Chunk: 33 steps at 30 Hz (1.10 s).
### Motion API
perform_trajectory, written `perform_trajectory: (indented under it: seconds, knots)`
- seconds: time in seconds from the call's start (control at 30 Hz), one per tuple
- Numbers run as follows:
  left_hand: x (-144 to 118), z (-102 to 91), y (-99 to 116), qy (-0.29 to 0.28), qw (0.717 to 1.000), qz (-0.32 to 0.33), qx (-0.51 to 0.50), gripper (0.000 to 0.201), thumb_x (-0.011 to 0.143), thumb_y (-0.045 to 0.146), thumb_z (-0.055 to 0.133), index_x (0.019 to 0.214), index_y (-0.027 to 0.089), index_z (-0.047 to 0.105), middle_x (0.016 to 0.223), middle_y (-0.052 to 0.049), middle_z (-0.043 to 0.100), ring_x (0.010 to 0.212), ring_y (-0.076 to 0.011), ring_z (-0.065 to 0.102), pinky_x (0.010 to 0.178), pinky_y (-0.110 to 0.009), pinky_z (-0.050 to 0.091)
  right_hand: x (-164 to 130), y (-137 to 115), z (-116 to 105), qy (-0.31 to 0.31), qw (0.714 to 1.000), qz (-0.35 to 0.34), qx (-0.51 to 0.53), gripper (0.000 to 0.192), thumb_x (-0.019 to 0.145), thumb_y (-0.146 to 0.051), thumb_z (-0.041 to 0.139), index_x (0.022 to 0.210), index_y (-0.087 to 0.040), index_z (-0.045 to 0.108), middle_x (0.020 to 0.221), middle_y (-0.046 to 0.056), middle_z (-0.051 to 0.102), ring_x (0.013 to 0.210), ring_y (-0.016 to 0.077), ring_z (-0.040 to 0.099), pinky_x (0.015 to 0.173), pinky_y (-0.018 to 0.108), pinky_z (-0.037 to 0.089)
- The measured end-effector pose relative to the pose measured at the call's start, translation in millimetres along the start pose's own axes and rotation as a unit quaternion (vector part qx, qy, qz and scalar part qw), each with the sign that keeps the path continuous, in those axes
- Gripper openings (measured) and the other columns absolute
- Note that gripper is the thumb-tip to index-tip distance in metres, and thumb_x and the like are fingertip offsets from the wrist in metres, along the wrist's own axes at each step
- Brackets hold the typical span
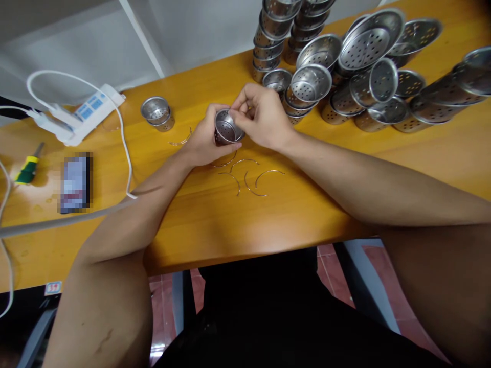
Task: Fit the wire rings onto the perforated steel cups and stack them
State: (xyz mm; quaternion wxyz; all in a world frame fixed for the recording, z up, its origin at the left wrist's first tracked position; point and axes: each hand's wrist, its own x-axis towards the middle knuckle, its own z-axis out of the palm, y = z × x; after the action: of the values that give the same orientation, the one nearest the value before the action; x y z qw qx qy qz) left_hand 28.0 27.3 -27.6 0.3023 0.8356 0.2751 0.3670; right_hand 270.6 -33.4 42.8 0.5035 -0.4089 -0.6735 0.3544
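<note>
A small perforated metal cup (230,127) sits in my left hand (209,135), whose fingers wrap round its side with the thumb below. My right hand (261,113) reaches over the cup's rim from the right, thumb and fingertips pinched together there. Whatever is between those fingertips is too small or hidden to make out. Just below the cup, several thin curved wires (256,185) lie loose on the wooden table (215,230). More curved wires (182,139) rest to the left of my left hand. Another perforated cup (157,113), seemingly nested in a second, stands farther left.
Stacks of perforated metal cups (310,84) and wider perforated bowls (368,46) crowd the back right, some leaning. On the left are a white power strip (92,115) with cables, a blurred phone (74,183) and a yellow-green screwdriver (28,166). A white cable crosses near my left forearm.
</note>
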Motion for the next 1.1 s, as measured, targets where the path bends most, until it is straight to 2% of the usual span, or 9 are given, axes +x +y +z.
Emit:
perform_trajectory:
  seconds: [0.3,0.57,0.7,0.83,0.97,1.03,1.1]
  knots:
    - [-3,2.0,-7,0.001,1.0,-0.002,0.007,0.106,0.086,0.069,0.12,0.161,0.029,0.058,0.151,-0.014,0.073,0.141,-0.0437,0.078,0.125,-0.063,0.066,0,7,-2,-0.015,1.0,0.004,-0.01,0.051,0.099,-0.065,0.107,0.097,-0.034,0.067,0.087,0.003,0.073,0.086,0.0286,0.074,0.062,0.039,0.064]
    - [-6,0.5,-10,-0.002,1.0,0.01,0.009,0.115,0.083,0.084,0.117,0.164,0.031,0.055,0.153,-0.014,0.071,0.145,-0.0459,0.076,0.126,-0.064,0.063,3,11,-3,-0.043,0.999,0.003,0.028,0.054,0.098,-0.064,0.109,0.099,-0.033,0.064,0.089,0.004,0.069,0.091,0.0305,0.074,0.065,0.04,0.065]
    - [-6,-3.8,-11,-0.008,0.999,0.028,0.013,0.125,0.076,0.095,0.115,0.166,0.033,0.054,0.154,-0.012,0.073,0.136,-0.0429,0.077,0.117,-0.063,0.065,-1,5,-2,-0.037,0.999,-0.002,0.007,0.054,0.099,-0.067,0.106,0.099,-0.033,0.064,0.088,0.005,0.067,0.09,0.0306,0.072,0.068,0.041,0.066]
    - [-5,-6.0,-5,-0.02,0.999,0.016,0.025,0.122,0.081,0.101,0.107,0.168,0.034,0.052,0.156,-0.012,0.073,0.136,-0.0417,0.076,0.115,-0.062,0.064,-3,4,0,-0.017,0.999,-0.003,-0.027,0.052,0.101,-0.07,0.102,0.1,-0.033,0.065,0.088,0.005,0.068,0.085,0.0299,0.068,0.071,0.043,0.069]
    - [-5,-3.9,3,0.0,1.0,0.001,0.029,0.116,0.083,0.09,0.113,0.165,0.032,0.055,0.155,-0.014,0.073,0.143,-0.0445,0.078,0.122,-0.061,0.063,-2,8,2,-0.012,1.0,-0.007,-0.023,0.049,0.105,-0.069,0.098,0.101,-0.034,0.065,0.088,0.005,0.066,0.087,0.0301,0.069,0.073,0.042,0.069]
    - [-5,-2.4,2,-0.001,1.0,0.001,0.025,0.112,0.084,0.08,0.117,0.164,0.032,0.056,0.154,-0.013,0.073,0.142,-0.0433,0.079,0.125,-0.059,0.063,-1,12,2,-0.008,1.0,-0.012,-0.026,0.048,0.105,-0.07,0.097,0.102,-0.033,0.066,0.088,0.005,0.067,0.087,0.03,0.069,0.075,0.042,0.07]
    - [-4,-0.8,-3,0.005,1.0,0.012,0.019,0.109,0.085,0.079,0.117,0.163,0.032,0.056,0.152,-0.013,0.074,0.14,-0.0425,0.079,0.125,-0.059,0.064,0,14,2,-0.004,0.999,-0.017,-0.039,0.049,0.106,-0.074,0.095,0.104,-0.033,0.069,0.089,0.005,0.068,0.085,0.0294,0.07,0.079,0.043,0.071]
